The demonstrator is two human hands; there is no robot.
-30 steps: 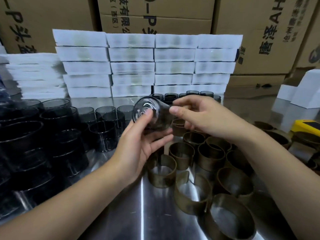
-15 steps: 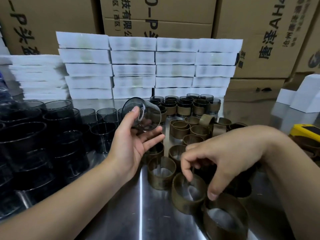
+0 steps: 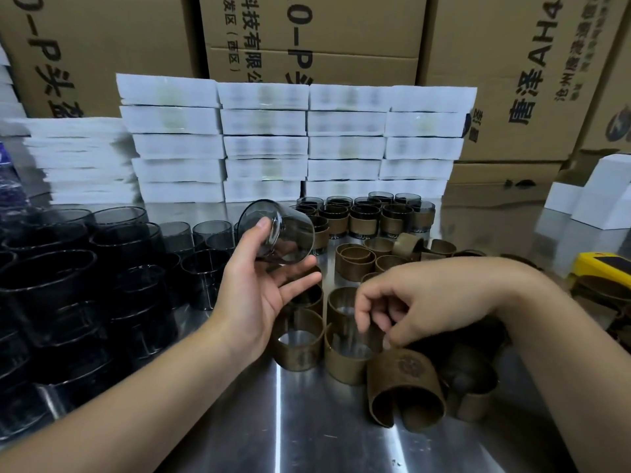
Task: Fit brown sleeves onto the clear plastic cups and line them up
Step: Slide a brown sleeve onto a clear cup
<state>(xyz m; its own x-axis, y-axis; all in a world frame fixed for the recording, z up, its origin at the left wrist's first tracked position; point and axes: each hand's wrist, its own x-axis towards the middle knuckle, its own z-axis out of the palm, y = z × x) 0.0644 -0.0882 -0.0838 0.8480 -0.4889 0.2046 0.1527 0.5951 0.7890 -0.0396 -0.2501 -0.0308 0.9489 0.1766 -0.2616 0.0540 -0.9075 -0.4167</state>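
While the left hand (image 3: 254,298) grips a clear cup (image 3: 285,233) tilted on its side above the bench (image 3: 307,435), the right hand (image 3: 423,308) curls its fingers, pinching the top edge of a brown sleeve (image 3: 406,390) tipped over near front. Loose sleeves (image 3: 297,358) stand just beside. Sleeved cups (image 3: 367,220) are lined up at the back, bare cups (image 3: 136,254) on the left.

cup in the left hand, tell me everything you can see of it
The cup is a short, straight-walled tumbler of clear, smoke-tinted plastic, with no brown sleeve on it. It is tipped on its side in the air above the steel table, one round end turned up and left. The left hand holds it, with the thumb on that end's rim and the fingers spread under the wall, visible through it. It seems to touch nothing else. The sleeved cups stand behind it.
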